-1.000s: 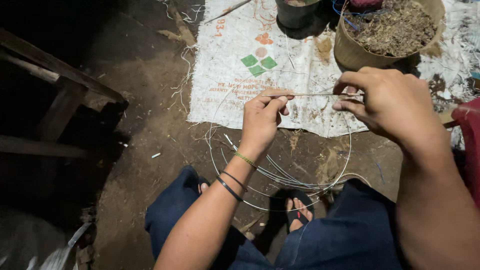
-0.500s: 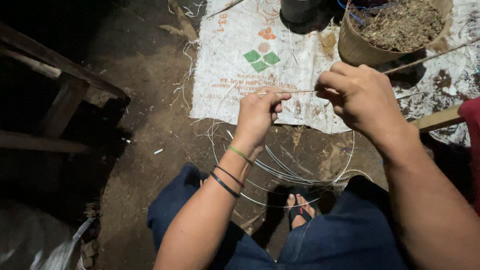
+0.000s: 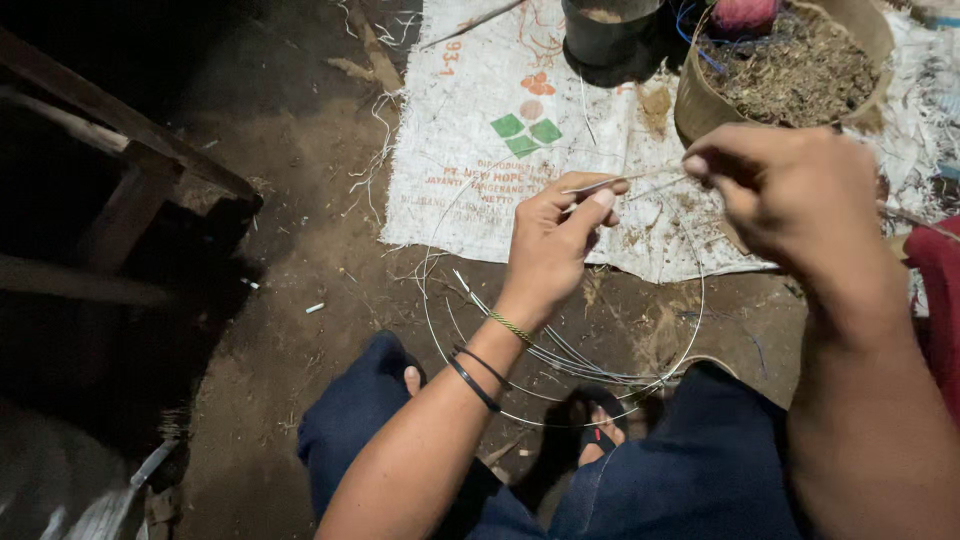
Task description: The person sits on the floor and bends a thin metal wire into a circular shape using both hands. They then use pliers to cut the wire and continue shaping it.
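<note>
Right now a thin wire [image 3: 625, 182] runs nearly level between my hands, its long axis going left to right and rising slightly toward the right. My left hand [image 3: 555, 245] pinches its left end between thumb and forefinger, fingers closed tight on it. My right hand [image 3: 795, 195] grips the other end, fingers curled shut around it. Below, the rest of the wire loops in a wide coil [image 3: 560, 370] above my knees and sandal [image 3: 597, 432]. Beyond lie a white woven sack [image 3: 500, 130], a basket [image 3: 700, 110] of dry scraps and a dark pot [image 3: 605, 35].
</note>
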